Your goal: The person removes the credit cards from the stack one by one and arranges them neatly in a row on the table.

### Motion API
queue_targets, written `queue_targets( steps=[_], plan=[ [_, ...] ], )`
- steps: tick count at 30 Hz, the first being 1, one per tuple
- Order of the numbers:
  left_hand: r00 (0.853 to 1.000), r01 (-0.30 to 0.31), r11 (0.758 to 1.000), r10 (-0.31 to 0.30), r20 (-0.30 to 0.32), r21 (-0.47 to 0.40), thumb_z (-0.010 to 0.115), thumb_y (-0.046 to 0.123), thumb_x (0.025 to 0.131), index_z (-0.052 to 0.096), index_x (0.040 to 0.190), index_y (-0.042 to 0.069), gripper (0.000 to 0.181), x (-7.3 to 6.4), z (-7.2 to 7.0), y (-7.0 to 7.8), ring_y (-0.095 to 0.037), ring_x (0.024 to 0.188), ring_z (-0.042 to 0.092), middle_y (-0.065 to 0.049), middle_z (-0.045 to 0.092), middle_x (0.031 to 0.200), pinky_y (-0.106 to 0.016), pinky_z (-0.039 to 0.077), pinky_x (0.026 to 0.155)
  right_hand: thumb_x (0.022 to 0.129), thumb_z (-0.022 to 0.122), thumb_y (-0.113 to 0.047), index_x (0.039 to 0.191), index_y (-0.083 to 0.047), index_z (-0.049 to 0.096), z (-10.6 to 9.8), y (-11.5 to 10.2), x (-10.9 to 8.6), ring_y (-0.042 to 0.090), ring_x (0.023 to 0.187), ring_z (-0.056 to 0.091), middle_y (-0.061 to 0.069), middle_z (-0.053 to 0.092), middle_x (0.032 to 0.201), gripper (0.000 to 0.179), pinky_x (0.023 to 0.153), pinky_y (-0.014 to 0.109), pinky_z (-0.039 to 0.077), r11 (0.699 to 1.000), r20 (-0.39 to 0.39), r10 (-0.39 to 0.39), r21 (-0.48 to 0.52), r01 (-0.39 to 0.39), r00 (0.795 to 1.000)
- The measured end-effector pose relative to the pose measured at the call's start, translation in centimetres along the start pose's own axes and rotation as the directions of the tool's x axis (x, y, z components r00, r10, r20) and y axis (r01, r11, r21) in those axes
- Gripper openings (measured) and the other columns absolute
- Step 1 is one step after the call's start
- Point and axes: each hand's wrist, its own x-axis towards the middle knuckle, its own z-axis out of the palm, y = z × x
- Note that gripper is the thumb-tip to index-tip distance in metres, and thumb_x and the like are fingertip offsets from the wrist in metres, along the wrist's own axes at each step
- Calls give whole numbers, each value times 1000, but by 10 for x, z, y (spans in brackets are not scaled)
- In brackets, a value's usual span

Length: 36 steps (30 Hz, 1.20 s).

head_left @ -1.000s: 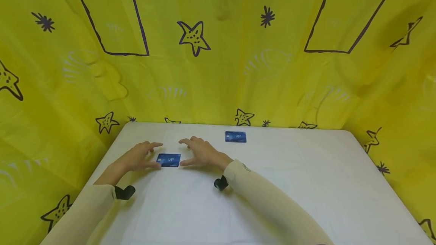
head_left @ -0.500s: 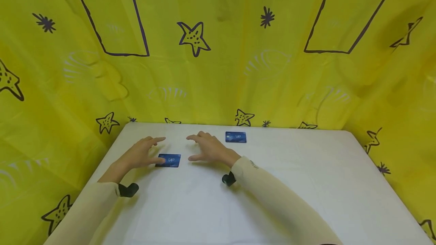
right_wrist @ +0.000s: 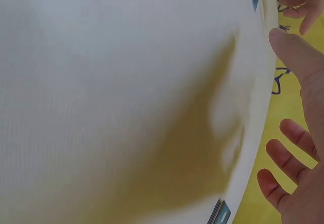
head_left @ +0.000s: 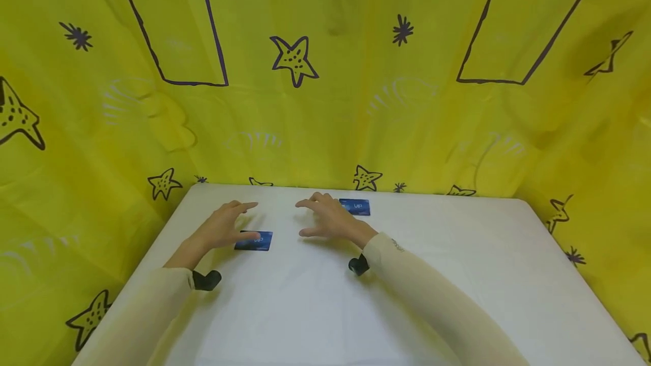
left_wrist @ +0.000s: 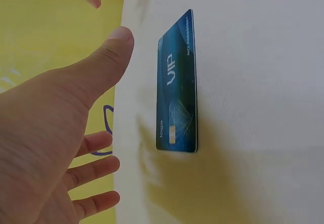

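A blue VIP card (head_left: pixel 252 246) lies flat on the white table, its chip and lettering plain in the left wrist view. My left hand (head_left: pixel 224 229) hovers over it, thumb overlapping the card in the head view, fingers spread and holding nothing. In the left wrist view a gap shows between the thumb and the card (left_wrist: pixel 176 89). To the right, my right hand (head_left: pixel 329 220) is held above the cloth, thumb and fingers apart with nothing between them. Its knuckles partly cover a second blue VIP card (head_left: pixel 360 208) near the table's back edge.
A white cloth covers the table (head_left: pixel 315 309). Behind and at both sides hangs a yellow curtain (head_left: pixel 325 106) with drawn stars and frames. Dark wrist-worn devices, one at the left cuff (head_left: pixel 205 280) and one at the right cuff (head_left: pixel 359 265), hang over the table.
Both hands have moved to the right, the right one farther, so the gap between them has widened. My right hand now overlaps the back card in view. Both cards have stayed in place.
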Motion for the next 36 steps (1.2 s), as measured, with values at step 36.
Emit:
queue_targets(
  steps=[36],
  plan=[
    [993,-118,991,117,-21,-55,80,52,85,50,152,11,84,72,28,57,-37,124,55,-19,58,137,-61,40,106,87,82,-42,141,-15,63,-37,79,-46,36,132,48,14,55,143,63,108,54,42,996,-119,85,42,-81,989]
  ],
)
